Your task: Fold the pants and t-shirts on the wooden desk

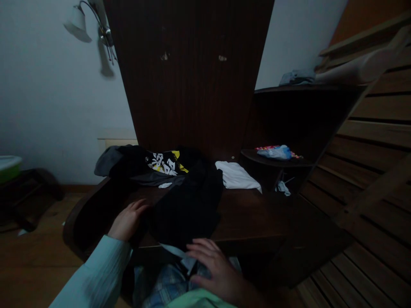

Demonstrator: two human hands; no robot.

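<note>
A black garment [188,209] lies spread over the dark wooden bench, its near end hanging at the front edge with a pale strip along it. At its left side is my left hand [128,220], fingers stretched toward the cloth; whether the fingertips touch it is too dark to tell. My right hand [215,263] is low at the bench's front edge, by the pale strip [175,250], with fingers extended and thumb apart. Behind the garment lie more dark clothes with a black, white and yellow print [163,162]. A folded white cloth [237,175] lies to the right.
The bench [250,218] has a curved left arm and a tall dark back panel [192,85]. Corner shelves [276,159] on the right hold a plastic bag. Wooden slats [379,171] stand at far right. A wall lamp [78,25] hangs upper left; a green tub [9,169] stands left.
</note>
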